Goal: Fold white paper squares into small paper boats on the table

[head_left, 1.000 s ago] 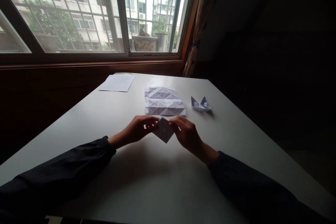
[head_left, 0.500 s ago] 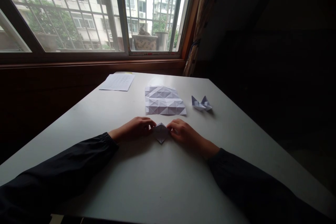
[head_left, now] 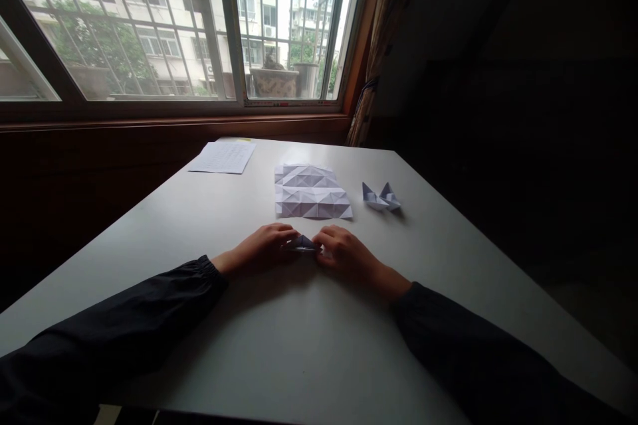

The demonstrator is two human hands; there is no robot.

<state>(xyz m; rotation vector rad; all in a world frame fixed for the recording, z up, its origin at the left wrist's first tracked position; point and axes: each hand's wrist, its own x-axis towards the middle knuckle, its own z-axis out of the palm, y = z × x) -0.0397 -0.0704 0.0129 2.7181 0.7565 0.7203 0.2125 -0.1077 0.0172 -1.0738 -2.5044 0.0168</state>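
Observation:
Between my hands, low over the middle of the white table, is a small piece of folded white paper (head_left: 303, 243). It shows as a wide, flat shape with a raised peak in the middle. The fingers of my left hand (head_left: 266, 244) pinch its left end, and my right hand (head_left: 343, 251) grips its right end with curled fingers. My fingertips hide both ends of the paper. Just beyond my hands lies a creased sheet of white paper (head_left: 314, 192) with a grid of folds. Two folded paper boats (head_left: 381, 197) stand together to its right.
A written sheet of paper (head_left: 222, 157) lies at the table's far left corner. The white table (head_left: 279, 358) narrows toward the far edge, below a barred window (head_left: 149, 26). A tied curtain (head_left: 366, 96) hangs at the window's right side.
The folded paper has gone from an upright diamond with its point toward me to a wide, flat shape with a peak. My hands have drawn slightly closer together, still gripping it.

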